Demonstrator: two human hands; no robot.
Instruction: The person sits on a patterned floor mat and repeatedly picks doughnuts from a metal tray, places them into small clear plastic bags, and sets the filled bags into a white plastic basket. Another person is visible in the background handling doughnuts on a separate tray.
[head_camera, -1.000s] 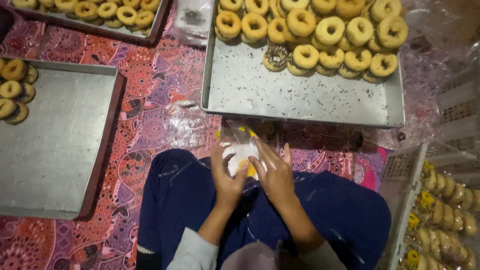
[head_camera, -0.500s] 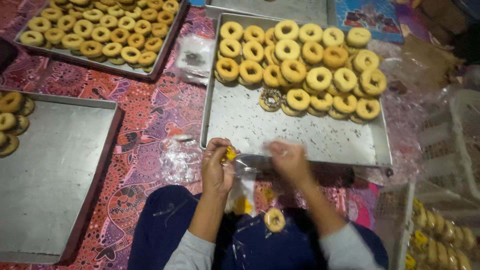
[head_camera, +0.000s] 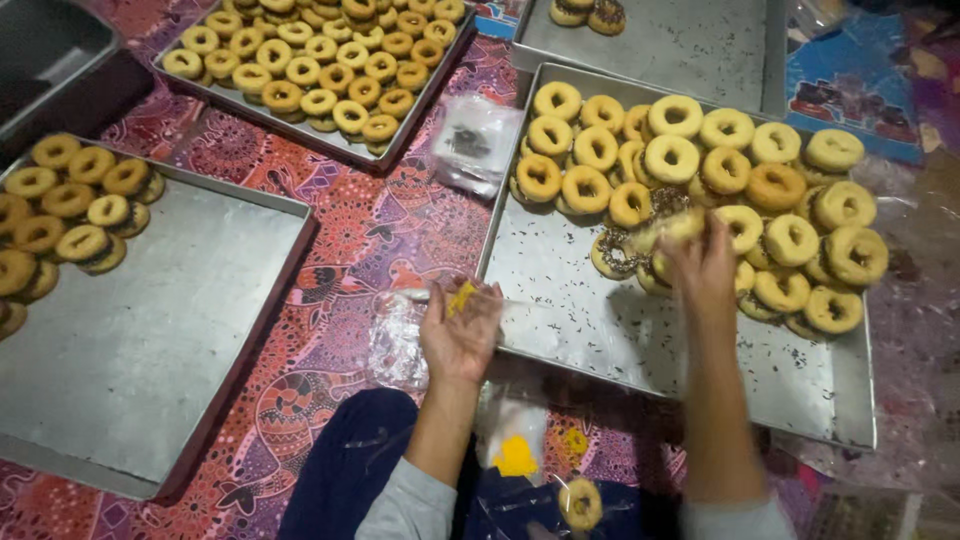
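Note:
My left hand (head_camera: 462, 335) is raised palm-up by the near left corner of a large metal tray (head_camera: 640, 340), with a small yellow piece (head_camera: 461, 297) pinched in its fingers. My right hand (head_camera: 703, 268), blurred, reaches over the tray onto the heap of ring doughnuts (head_camera: 700, 170); whether it grips one I cannot tell. A doughnut with dark sprinkles (head_camera: 610, 253) lies just left of that hand. In my lap lie a clear bag with a yellow patch (head_camera: 515, 445) and a packed doughnut (head_camera: 580, 503).
A half-bare metal tray (head_camera: 150, 350) with doughnuts at its far end lies left. Another full tray (head_camera: 320, 70) sits at the back. A small clear bag of dark sprinkles (head_camera: 472, 145) rests on the patterned red cloth (head_camera: 350, 250). A further tray (head_camera: 680, 40) is behind.
My right hand has moved from near my lap out over the tray to the doughnut heap. My left hand has stayed near the tray's corner and turned palm-up. The camera has tilted forward.

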